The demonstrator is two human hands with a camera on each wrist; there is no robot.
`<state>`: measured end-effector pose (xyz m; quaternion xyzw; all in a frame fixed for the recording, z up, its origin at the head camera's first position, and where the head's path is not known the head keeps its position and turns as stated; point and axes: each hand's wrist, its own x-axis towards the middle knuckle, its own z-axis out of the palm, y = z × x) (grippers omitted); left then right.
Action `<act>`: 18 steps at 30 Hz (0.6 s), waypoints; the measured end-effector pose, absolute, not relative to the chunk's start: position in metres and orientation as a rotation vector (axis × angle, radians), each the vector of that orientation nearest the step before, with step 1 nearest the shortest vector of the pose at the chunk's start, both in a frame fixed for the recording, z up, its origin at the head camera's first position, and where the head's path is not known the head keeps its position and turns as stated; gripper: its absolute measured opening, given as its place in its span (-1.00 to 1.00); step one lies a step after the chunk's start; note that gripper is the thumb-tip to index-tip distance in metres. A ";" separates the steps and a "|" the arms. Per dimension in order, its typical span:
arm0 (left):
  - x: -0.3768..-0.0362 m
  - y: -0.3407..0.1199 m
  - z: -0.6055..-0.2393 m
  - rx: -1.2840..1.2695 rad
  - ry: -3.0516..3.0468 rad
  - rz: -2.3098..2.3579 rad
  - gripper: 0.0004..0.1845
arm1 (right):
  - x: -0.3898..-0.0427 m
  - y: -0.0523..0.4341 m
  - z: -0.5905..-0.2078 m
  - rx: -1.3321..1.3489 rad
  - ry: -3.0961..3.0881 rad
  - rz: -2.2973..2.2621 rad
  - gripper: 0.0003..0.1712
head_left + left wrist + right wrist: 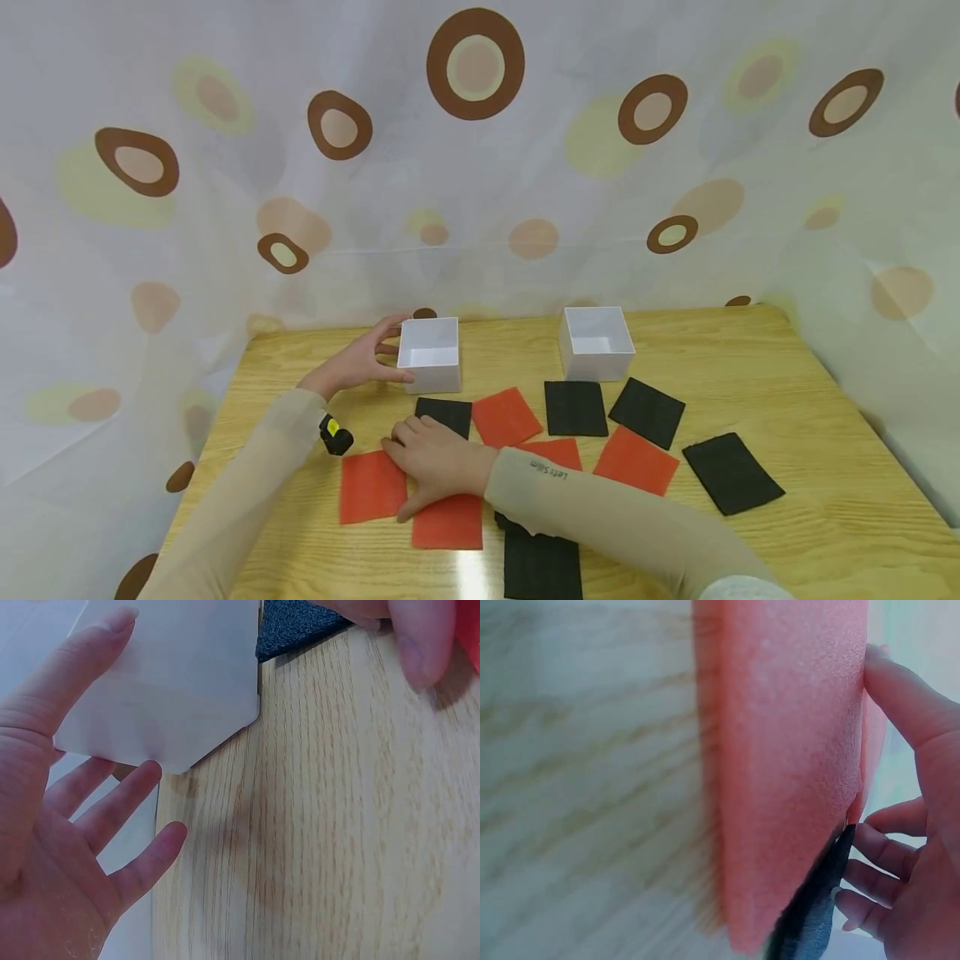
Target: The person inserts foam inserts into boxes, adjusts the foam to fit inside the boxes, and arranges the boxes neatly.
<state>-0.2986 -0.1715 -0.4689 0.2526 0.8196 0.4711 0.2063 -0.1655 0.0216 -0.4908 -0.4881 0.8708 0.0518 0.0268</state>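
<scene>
While the red foam sheet [372, 486] lies flat at lower left of centre in the head view, the right hand [435, 465] rests on its inner edge, thumb stretched along the next red sheet [448, 522] below. Fingers are curling over a black sheet [446, 414] too, and whether the grip has actually closed on anything, I cannot tell; the right wrist view shows a red piece [787, 772] close against the fingers [900, 697] with a black edge beneath. I'd call this the pick-up step: the next move needs an edge lifted cleanly off the desk [750, 350], one sheet only.

That red sheet's long axis runs roughly top to bottom in the frame, tilted slightly.

Up at centre left, the left hand [358, 360] touches the side of the left white box [430, 354], fingers straight and relaxed. A second white box [597, 342] stands well apart, right of centre, more red and black sheets fanned below.
</scene>
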 end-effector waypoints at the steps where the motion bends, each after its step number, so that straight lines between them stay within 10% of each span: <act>1: -0.299 -0.171 -0.468 0.704 2.279 1.314 0.10 | -0.166 0.022 -0.491 -1.509 2.696 0.166 0.19; 18: -0.299 -0.172 -0.469 0.686 2.279 1.304 0.12 | -0.164 0.025 -0.490 -1.565 2.699 0.190 -0.03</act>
